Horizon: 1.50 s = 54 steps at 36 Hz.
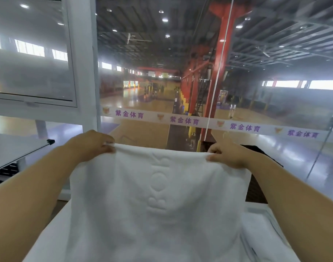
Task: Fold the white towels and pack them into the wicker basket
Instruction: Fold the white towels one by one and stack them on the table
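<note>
A white towel [158,201] with an embossed pattern down its middle hangs spread out in front of me and fills the lower centre of the view. My left hand [93,144] pinches its top left corner. My right hand [226,154] pinches its top right corner. The top edge stretches straight between both hands, held up in the air. A dark woven surface [256,188], possibly the wicker basket, shows behind the towel's right edge, mostly hidden. More white cloth [265,233] lies on the table at the lower right.
A large glass wall [161,91] with a white lettered strip stands right ahead, overlooking a sports hall. A white window frame [80,72] rises at the left. A grey table edge [20,154] juts in at the left. The white table [54,224] lies below the towel.
</note>
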{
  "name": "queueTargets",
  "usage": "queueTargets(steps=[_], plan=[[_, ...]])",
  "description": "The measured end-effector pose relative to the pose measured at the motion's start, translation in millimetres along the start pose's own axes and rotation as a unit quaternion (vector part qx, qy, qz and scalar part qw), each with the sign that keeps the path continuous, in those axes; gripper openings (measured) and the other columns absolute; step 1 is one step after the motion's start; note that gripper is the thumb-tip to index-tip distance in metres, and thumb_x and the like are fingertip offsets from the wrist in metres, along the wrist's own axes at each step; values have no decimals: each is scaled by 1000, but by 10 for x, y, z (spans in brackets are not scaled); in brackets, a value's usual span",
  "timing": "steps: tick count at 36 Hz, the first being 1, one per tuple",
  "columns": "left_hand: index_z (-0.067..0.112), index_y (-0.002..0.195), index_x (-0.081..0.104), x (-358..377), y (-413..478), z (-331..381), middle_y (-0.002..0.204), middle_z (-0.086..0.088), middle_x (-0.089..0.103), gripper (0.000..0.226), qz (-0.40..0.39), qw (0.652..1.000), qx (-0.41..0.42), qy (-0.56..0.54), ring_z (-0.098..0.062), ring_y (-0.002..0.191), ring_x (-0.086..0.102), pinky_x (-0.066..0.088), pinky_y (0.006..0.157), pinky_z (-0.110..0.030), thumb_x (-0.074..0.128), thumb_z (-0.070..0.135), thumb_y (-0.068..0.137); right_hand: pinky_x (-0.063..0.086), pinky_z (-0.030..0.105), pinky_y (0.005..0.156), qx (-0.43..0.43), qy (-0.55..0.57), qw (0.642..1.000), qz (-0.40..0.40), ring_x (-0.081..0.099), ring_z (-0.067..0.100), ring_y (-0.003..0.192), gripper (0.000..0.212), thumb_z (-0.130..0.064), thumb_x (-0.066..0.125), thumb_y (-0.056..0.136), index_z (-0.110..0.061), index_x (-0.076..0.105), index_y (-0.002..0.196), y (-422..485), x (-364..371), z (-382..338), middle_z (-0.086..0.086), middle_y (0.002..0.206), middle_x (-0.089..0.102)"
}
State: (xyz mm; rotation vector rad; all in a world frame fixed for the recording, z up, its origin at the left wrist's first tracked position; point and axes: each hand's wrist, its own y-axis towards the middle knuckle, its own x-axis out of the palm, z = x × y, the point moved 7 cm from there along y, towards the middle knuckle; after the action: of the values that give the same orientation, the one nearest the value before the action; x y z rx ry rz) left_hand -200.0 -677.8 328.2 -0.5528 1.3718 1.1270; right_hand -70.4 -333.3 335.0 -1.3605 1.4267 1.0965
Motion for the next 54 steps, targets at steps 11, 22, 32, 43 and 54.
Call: queueTargets(steps=[11,22,32,43,54], plan=[[27,106,61,937,-139,-12,116,1,59,19,-162,987,4,15,-17,102,51,37,88,-27,57,16,90,46,37,79,68,-78,994,-38,55,20,90,12,-22,49,98,-19,61,97,152,862,397,-2,93,59],[27,73,33,2121,23,-388,87,1,42,31,-213,974,14,82,-19,84,42,29,69,-29,41,-1,84,28,28,53,83,-117,988,-63,45,21,74,20,-3,42,84,-22,44,79,621,1833,642,3,90,55],[29,110,60,2849,950,-866,125,0,52,48,-231,971,-25,50,-25,112,49,38,97,-34,38,-4,83,42,34,96,153,-161,971,-88,52,24,116,46,1,41,92,-25,57,125,1627,2111,969,2,130,53],[30,128,55,3668,1288,-933,141,7,43,32,-290,955,-57,19,-18,130,38,32,107,-37,46,33,97,28,36,112,201,-58,952,-223,30,21,139,48,-27,46,99,-27,33,146,2108,3005,1449,-2,155,26],[22,152,7,4557,475,-506,158,-8,-10,77,-448,894,-27,13,-29,146,-6,6,118,-39,39,59,92,18,46,117,189,-22,897,-399,-7,24,147,86,-41,53,95,-20,-7,152,1456,4200,1289,0,157,-25]])
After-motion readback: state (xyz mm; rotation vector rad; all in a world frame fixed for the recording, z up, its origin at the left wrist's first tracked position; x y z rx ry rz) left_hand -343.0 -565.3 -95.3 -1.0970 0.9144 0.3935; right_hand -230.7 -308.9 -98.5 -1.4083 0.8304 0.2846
